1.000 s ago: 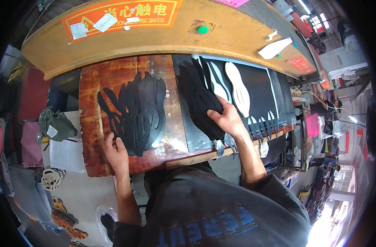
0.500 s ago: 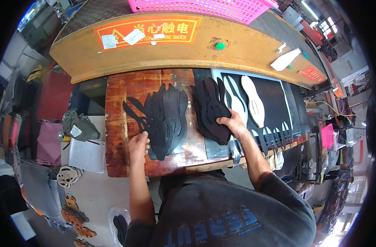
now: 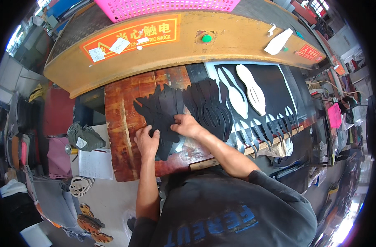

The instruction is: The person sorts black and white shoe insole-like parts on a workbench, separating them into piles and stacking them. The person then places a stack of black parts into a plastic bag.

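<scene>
A fanned pile of thin black slotted sole-shaped pieces (image 3: pixel 167 105) lies on the brown wooden board (image 3: pixel 122 123). At its lower left edge, my left hand (image 3: pixel 147 142) has its fingers curled onto the pieces. My right hand (image 3: pixel 187 124) grips the pile's right side between thumb and fingers; its fingertips are partly hidden. Just right of it lies a second group of black sole-shaped pieces (image 3: pixel 210 107), overlapping side by side. Beyond that, a cream sole-shaped form (image 3: pixel 251 89) with slots rests on a black sheet (image 3: pixel 266 78), beside white sole-shaped areas (image 3: pixel 237 101).
A yellow machine beam (image 3: pixel 221 49) with a green button (image 3: pixel 206 38) spans the far side. Above it sits a pink basket (image 3: pixel 167 9). Left of the board are an open notebook (image 3: pixel 96 164), a can (image 3: pixel 71 150) and a dark green cloth (image 3: pixel 87 138).
My right hand has moved left from the right-hand group to the left pile. That group now lies spread out beside the pile. My left hand has shifted slightly right onto the pieces.
</scene>
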`<state>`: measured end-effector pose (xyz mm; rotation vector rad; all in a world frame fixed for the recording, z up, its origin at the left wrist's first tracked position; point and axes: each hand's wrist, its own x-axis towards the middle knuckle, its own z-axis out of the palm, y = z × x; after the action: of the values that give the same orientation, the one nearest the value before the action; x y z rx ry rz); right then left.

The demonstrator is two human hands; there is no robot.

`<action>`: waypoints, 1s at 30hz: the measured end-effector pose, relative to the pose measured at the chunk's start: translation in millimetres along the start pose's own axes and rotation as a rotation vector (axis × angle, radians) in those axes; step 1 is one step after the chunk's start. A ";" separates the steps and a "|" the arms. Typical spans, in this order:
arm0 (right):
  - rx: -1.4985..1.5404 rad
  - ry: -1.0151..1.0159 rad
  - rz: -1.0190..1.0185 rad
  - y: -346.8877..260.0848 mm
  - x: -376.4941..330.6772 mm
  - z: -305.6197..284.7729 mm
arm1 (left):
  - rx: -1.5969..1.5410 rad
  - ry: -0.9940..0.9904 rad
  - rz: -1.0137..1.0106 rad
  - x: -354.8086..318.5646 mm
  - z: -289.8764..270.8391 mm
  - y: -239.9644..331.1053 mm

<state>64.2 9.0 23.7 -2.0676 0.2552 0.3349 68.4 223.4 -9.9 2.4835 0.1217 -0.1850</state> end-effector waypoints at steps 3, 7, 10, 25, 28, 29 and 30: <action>0.262 0.032 0.111 11.1 10.4 28.8 | -0.065 -0.047 0.037 5.6 3.4 -13.2; 0.332 -0.217 0.230 13.5 -4.1 32.1 | -0.490 -0.134 -0.092 25.0 -3.2 -30.5; 0.389 -0.291 0.283 14.5 -27.5 34.4 | -0.259 -0.199 -0.115 33.7 -15.8 -31.5; 0.911 -0.020 0.443 43.6 -15.0 3.8 | -0.938 -0.527 -0.332 42.4 -13.8 6.3; 0.286 0.034 0.256 39.2 -8.4 -3.6 | -1.018 -0.776 -0.422 44.7 -20.5 -1.7; 0.040 0.068 0.164 39.7 -8.8 -7.9 | -1.050 -0.842 -0.420 43.7 -21.3 -5.9; 0.081 0.035 0.180 39.6 -10.9 -7.9 | -1.094 -0.917 -0.415 43.0 -21.6 -10.7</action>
<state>42.5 -16.9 -1.0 -1.9765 0.4706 0.3919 111.6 246.8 -6.2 1.1055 0.2538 -1.0711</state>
